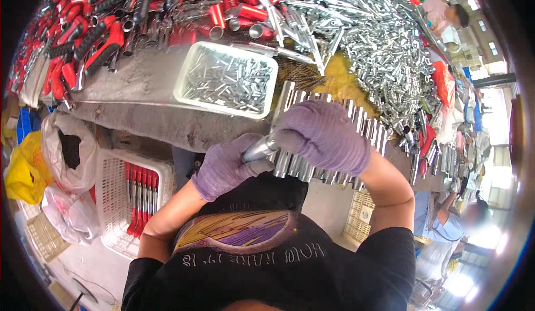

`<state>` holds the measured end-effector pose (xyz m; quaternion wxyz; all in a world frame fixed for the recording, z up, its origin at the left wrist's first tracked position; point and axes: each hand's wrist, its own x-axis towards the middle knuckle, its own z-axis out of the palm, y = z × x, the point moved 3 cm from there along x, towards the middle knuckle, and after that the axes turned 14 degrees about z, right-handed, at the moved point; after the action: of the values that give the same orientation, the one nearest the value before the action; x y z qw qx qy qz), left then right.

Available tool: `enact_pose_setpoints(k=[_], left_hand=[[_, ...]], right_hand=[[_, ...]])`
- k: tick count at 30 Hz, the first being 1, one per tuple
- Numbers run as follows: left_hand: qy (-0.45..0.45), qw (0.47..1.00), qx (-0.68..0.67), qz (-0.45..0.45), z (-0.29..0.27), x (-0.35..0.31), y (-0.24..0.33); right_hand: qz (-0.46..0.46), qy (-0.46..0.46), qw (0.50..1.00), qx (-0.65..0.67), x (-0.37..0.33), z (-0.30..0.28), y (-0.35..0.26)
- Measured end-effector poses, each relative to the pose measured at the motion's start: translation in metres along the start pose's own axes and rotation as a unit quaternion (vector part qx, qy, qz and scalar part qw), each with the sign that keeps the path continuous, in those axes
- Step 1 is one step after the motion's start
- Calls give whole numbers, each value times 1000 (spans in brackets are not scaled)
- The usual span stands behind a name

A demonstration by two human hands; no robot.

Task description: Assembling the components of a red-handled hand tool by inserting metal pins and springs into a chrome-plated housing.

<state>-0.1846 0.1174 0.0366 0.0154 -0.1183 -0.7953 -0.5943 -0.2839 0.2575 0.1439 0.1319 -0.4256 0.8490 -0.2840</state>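
My left hand (229, 165), in a purple knit glove, is closed round a shiny metal tube (259, 148) that points up and right. Gloved the same way, my right hand (323, 135) is curled with its fingertips at the tube's upper end. Whatever those fingers pinch is hidden. Below and beyond my right hand, several metal tubes (305, 169) lie side by side in a row at the table's front edge. A white tub (184, 95) holding many small metal pins (225, 82) stands just past my left hand.
Red-and-black handled tools (103, 46) pile up at the far left. Red tube pieces (245, 13) lie at the back, and a heap of small metal parts (384, 49) spreads right. A white crate (108, 199) with red-handled tools stands below left. Another person (448, 222) is at the right.
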Motion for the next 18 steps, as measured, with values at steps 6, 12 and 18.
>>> enact_pose_setpoints(k=[6,12,18], left_hand=[[12,1000,-26,-9,-7,9,-6],[19,984,-164,-62,-5,6,-21],[47,988,-144,-15,-6,3,-28]], right_hand=[[31,-6,999,22,13,-14,34],[335,138,765,-532,68,-176,247],[429,60,694,-575,84,-188,294]])
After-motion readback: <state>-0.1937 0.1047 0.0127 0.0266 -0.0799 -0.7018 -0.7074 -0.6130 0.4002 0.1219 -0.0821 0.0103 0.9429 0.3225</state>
